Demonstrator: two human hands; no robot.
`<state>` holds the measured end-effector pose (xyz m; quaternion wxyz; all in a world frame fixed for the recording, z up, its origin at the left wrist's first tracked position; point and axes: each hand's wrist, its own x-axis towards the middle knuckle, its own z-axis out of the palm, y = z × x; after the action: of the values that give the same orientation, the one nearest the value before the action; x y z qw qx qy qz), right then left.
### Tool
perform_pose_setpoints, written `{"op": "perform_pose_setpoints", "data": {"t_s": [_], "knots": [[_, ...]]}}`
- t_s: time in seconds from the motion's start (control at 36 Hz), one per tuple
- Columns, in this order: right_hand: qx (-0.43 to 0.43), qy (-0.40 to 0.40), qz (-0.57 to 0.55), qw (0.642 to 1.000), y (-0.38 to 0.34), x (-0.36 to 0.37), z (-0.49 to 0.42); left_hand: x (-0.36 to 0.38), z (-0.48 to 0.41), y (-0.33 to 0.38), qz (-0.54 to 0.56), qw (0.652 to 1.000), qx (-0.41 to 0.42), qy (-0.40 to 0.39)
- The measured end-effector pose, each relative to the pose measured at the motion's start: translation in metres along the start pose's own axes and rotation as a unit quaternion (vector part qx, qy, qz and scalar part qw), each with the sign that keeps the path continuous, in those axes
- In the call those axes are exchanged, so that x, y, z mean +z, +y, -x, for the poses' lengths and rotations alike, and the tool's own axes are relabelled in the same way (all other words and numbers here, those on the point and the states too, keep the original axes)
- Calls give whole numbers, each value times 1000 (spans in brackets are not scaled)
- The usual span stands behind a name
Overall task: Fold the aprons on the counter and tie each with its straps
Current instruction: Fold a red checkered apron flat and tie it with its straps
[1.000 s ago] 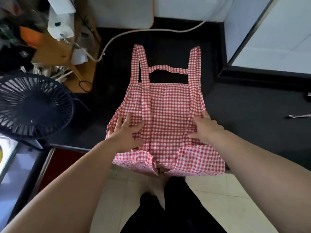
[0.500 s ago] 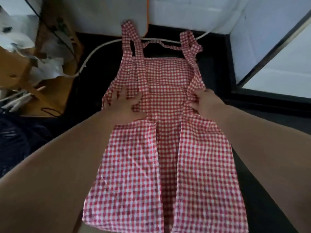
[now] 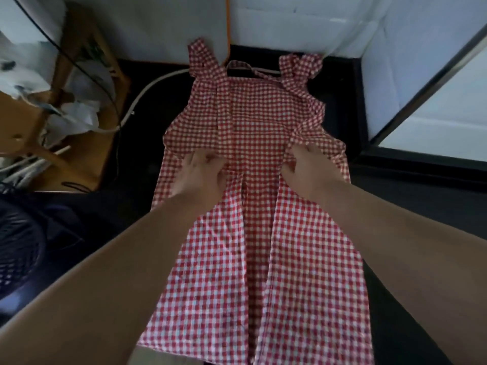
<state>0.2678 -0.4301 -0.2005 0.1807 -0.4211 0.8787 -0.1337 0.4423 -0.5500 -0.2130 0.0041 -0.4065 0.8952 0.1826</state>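
A red-and-white checked apron [image 3: 253,122] lies flat on a dark counter [image 3: 147,143], running from the top centre of the frame down to the bottom edge, bib end farthest up. In the lower half its two side panels are folded in over the middle, with a narrow gap between their edges. At the top, the left strap [image 3: 201,57] lies straight, the right strap [image 3: 300,67] is bunched, and a thin neck band [image 3: 253,71] joins them. A person's left hand [image 3: 200,175] sits at centre frame with fingers bent onto the top of the left fold, gripping the cloth, though blur softens the detail. The right hand [image 3: 305,169], just right of centre, pinches a puckered gather at the top of the right fold. A white cable [image 3: 147,88] curves across the counter at upper left, near crumpled white bags [image 3: 76,117] on wooden furniture [image 3: 79,159]. A dark fan [image 3: 15,248] fills the lower left edge.
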Motion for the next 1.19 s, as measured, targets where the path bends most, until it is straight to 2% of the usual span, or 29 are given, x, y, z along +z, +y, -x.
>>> {"op": "perform_pose_setpoints", "data": {"t_s": [0.11, 0.17, 0.25, 0.36, 0.44, 0.5, 0.61, 0.75, 0.86, 0.97, 1.08, 1.19], "knots": [[15, -40, -34, 999, -10, 12, 15, 1, 22, 7, 70, 995, -35, -59], [14, -72, -20, 997, -14, 20, 16, 4, 29, 15, 30, 995, -7, -98], [30, -98, -66, 993, -14, 14, 14, 3, 26, 20, 8, 993, -9, -118], [47, -109, -110, 987, -4, 2, 14, 0, 19, 17, 68, 989, -21, -131], [46, -82, -119, 988, -2, 1, 14, 0, 17, 13, 143, 984, -31, -105], [10, -51, -154, 987, -10, 0, 14, 1, 16, 13, 205, 974, -64, -70], [-53, -34, -229, 971, -31, 3, 15, 4, 11, 13, 366, 924, -110, 7], [-37, -97, -144, 984, -24, 17, 17, 8, 9, 11, 331, 937, -109, -35], [-84, -66, -117, 987, -27, 21, 19, 5, 11, 14, 273, 957, -82, -46], [-102, -88, -98, 986, -28, 30, 14, 5, 12, 13, 267, 959, -79, -52], [-47, -123, -178, 975, -40, 28, 4, 5, 13, 6, 360, 925, -106, -60], [-51, -167, -142, 974, -46, 23, -2, 6, 15, 1, 410, 903, -109, -59]]}}
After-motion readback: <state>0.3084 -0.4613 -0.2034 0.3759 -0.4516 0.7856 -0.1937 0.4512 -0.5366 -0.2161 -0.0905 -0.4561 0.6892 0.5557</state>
